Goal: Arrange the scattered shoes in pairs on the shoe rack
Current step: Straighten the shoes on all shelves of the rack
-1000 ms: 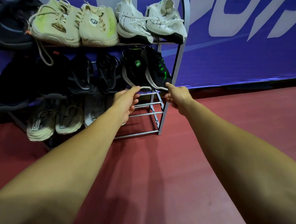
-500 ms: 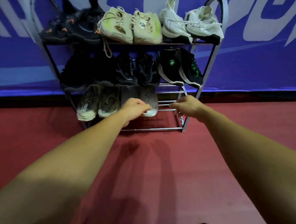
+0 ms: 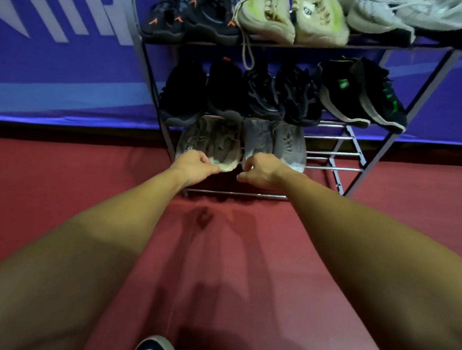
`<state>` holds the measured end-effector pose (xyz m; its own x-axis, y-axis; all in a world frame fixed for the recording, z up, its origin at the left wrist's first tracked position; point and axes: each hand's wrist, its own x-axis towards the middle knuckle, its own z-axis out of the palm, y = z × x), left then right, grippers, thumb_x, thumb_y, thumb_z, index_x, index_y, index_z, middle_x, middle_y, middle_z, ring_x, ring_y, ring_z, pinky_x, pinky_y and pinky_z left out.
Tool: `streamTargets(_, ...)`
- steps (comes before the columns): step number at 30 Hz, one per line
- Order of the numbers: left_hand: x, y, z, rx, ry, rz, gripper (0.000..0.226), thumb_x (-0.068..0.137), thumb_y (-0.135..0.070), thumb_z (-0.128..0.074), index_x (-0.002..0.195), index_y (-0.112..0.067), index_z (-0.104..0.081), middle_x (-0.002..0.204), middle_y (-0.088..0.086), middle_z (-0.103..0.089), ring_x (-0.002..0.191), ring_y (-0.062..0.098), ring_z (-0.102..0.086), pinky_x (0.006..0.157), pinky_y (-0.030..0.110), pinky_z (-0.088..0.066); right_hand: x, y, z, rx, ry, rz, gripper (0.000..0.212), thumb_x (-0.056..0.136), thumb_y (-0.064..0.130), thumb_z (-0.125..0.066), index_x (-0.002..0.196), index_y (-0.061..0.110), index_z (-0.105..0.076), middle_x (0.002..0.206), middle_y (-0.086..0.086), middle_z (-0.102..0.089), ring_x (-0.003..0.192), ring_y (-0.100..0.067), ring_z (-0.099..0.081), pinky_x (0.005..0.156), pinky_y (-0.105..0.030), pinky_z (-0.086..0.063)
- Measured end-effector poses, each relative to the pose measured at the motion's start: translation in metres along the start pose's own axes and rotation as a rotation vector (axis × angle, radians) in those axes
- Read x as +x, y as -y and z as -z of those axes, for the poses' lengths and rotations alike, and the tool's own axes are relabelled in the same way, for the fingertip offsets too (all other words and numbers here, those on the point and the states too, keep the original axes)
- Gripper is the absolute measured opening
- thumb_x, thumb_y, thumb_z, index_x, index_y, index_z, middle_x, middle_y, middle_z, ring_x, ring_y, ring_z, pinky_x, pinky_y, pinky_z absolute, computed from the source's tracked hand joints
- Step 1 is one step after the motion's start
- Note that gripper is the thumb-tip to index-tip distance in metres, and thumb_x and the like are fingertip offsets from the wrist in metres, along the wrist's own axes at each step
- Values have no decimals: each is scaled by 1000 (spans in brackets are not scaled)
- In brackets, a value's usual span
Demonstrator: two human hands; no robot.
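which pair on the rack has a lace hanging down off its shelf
The pale yellow-green pair of sneakers in the middle of the top shelf: one long cream lace dangles below the shelf edge in front of the black shoes. No other pair's lace hangs down.

Both hands [image 3: 197, 165] dropped to bottom shoes [image 3: 221, 146].

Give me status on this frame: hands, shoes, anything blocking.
Left hand on the beige pair's toe, right hand on the grey pair's toe; grip unclear. Shoe rack's right bottom bars bare. Nothing blocking.
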<state>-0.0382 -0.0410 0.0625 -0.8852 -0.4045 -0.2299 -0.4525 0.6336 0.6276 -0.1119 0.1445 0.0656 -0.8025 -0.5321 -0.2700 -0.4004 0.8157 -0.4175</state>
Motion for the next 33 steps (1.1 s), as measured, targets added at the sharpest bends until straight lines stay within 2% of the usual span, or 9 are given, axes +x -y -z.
streamTargets(4, 14, 25, 12, 67, -36, 82, 26, 83, -40, -74, 96, -17, -74, 98, -1, -70, 93, 18, -62, 75, 24, -39, 25, 24, -20, -38, 12, 39, 34, 87, 42, -66, 100, 12, -74, 106, -13, -71, 101, -33, -65, 76, -34, -49)
streamTargets(8, 29, 51, 22, 85, -91, 215, 30, 81, -38, -73, 100, -15, -75, 106, 9, -73, 99, 28, -67, 77, 29, -46, 45, 52, -36, -12, -12, 93, 30, 87, 37, -66, 101, 12, -73, 109, -15, -71, 105, -34, -65, 77, -33, -49)
streamTargets(12, 42, 71, 24, 76, -105, 276, 38, 81, -47, -73, 94, -11, -73, 107, 11, -73, 105, 31, -66, 83, 33, -47, 62, 79, -55, 4, 30, 114, 27, 87, 37, -63, 93, 11, -69, 109, -17, -70, 104, -36, -65, 72, -31, -40)
streamTargets(16, 54, 82, 18, 36, -66, 320, 56, 88, -58, -60, 100, -5, -75, 98, 14, -75, 98, 30, -69, 82, 33, -48, 73, 92, -69, -2, 1, 87, 34, 87, 35, -61, 107, 10, -70, 116, -16, -69, 108, -35, -64, 74, -31, -41)
streamTargets(19, 58, 82, 10, -123, -42, 356, 58, 90, -63, -52, 96, -8, -69, 86, 9, -75, 73, 23, -68, 63, 28, -47, 76, 92, -72, 18, 13, 80, 32, 87, 31, -62, 110, 11, -71, 116, -16, -70, 109, -34, -65, 79, -32, -47)
streamTargets(21, 61, 81, 5, -238, -40, 381, 53, 92, -64, -50, 105, -14, -64, 93, 8, -75, 73, 21, -66, 53, 25, -41, 75, 88, -72, 24, 43, 86, 30, 88, 28, -62, 108, 10, -73, 113, -16, -71, 105, -32, -66, 82, -34, -53)
streamTargets(25, 64, 74, -4, -626, 39, 504, 47, 96, -53, -55, 127, -18, -59, 112, 8, -70, 94, 17, -68, 64, 26, -44, 74, 77, -72, 58, 75, 85, 29, 89, 29, -62, 105, 9, -75, 108, -15, -72, 100, -30, -68, 85, -37, -56)
streamTargets(30, 61, 61, -6, -808, -65, 508, 43, 93, -36, -62, 128, -11, -58, 83, 4, -65, 70, 9, -65, 58, 22, -42, 68, 75, -71, 94, 68, 82, 23, 88, 24, -63, 100, 9, -76, 102, -13, -75, 87, -24, -67, 79, -34, -56)
streamTargets(33, 52, 53, -3, -825, -112, 482, 43, 89, -32, -59, 125, -8, -58, 78, 6, -63, 63, 12, -62, 55, 22, -42, 63, 78, -62, 65, 45, 88, 28, 86, 27, -61, 105, 11, -76, 110, -12, -73, 102, -28, -67, 85, -35, -56)
